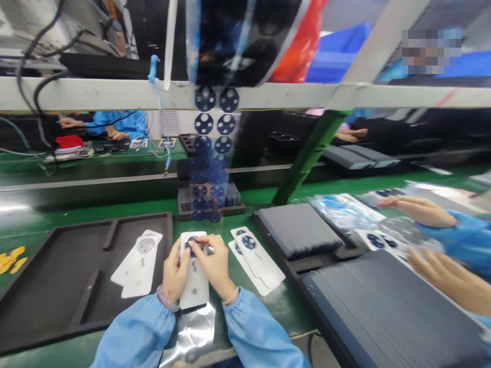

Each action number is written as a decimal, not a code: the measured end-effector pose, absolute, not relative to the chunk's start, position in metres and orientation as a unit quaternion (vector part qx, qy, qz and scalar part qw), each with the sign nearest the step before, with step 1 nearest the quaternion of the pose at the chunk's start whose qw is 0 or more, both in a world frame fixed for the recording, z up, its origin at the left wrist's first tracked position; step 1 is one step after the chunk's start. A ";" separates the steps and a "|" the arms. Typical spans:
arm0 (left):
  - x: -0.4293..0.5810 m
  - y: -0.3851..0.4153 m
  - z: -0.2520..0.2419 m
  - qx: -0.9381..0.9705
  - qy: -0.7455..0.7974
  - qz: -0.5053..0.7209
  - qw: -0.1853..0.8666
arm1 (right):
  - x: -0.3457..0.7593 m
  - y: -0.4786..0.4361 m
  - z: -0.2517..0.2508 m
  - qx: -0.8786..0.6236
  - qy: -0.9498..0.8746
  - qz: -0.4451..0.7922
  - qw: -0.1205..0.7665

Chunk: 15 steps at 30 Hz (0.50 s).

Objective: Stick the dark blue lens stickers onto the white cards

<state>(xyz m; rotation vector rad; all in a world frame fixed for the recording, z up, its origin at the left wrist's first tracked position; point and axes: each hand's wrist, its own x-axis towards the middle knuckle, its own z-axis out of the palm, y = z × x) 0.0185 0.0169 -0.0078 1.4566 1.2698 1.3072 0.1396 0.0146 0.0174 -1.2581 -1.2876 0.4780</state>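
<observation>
My left hand (174, 272) grips the left side of a white phone back cover (195, 286) lying on a silvery foil sheet (192, 329). My right hand (213, 266) pinches a small dark round camera-lens sticker (192, 244) at the cover's top end. Both hands are closed on the cover. A clear strip of round dark stickers (213, 148) hangs from the shelf just beyond my hands.
A black foam tray (57, 276) at left holds two white covers (138, 263). More covers (255, 258) lie to the right, beside stacked grey trays (297, 227). A co-worker's hands (422, 210) in blue sleeves work at far right. Other workers sit across the green belt (115, 153).
</observation>
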 end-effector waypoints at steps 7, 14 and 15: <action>0.020 0.022 -0.004 0.523 0.518 0.550 0.396 | 0.129 0.011 0.012 -0.584 -0.564 0.116 0.572; 0.024 0.023 -0.003 0.511 0.497 0.522 0.468 | 0.135 0.022 0.014 -0.491 -0.494 0.344 0.629; 0.025 0.023 -0.002 0.511 0.490 0.512 0.486 | 0.136 0.024 0.014 -0.488 -0.489 0.364 0.625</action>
